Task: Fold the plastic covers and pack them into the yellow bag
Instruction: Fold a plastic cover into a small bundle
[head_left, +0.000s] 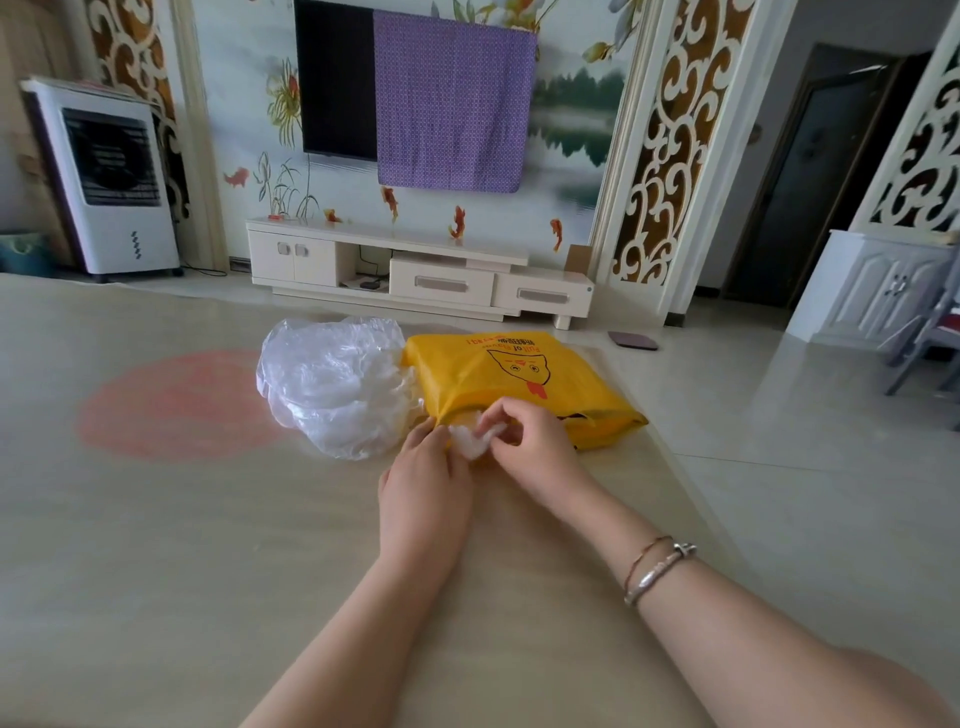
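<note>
- A small folded plastic cover (470, 440) sits between both hands at the near edge of the yellow bag (519, 387), right at the bag's opening.
- The right hand (524, 441) has its fingers curled and pinches the folded cover from above, next to the bag's mouth.
- The left hand (423, 486) lies low on the surface (182, 545), its fingertips reaching the cover and the bag's near lip; whether they grip the cover or only steady the edge I cannot tell.
- The bag lies flat on the surface with its printed side up, and it looks somewhat filled, so some covers are probably inside already; the contents themselves are hidden.
- Just to the left of the bag, touching it, a loose heap of clear plastic covers (335, 384) is piled up and unfolded.
- My judgement: one cover is folded and about to go in, and the heap shows that a good share of the folding and packing is left.
</note>
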